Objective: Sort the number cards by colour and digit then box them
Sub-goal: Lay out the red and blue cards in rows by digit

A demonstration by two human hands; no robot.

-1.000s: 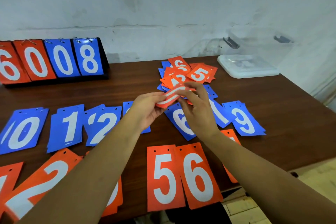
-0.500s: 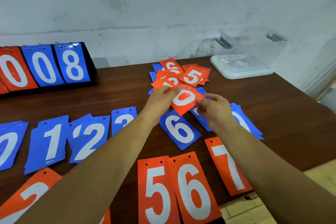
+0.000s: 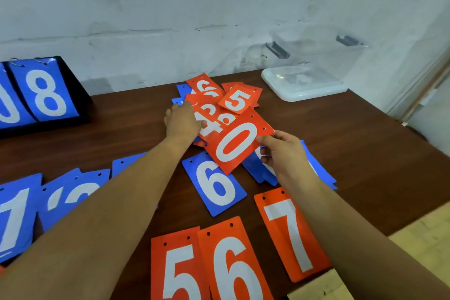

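Red 0 card (image 3: 237, 145) pinched by right hand (image 3: 286, 157); left hand (image 3: 182, 122) laid on unsorted pile (image 3: 215, 95).

Hands kept apart; the 0 is gripped at its right edge, thumb on top, held tilted over the pile's near side and the blue 6 card (image 3: 215, 189); whether the left hand grips a card can't be told; red 5 (image 3: 179, 273), red 6 (image 3: 232, 265) and red 7 (image 3: 293, 234) are laid in a row at the table's (image 3: 370, 143) near edge; clear box (image 3: 316, 56) is seen at far right, w/ no cards visible in it.
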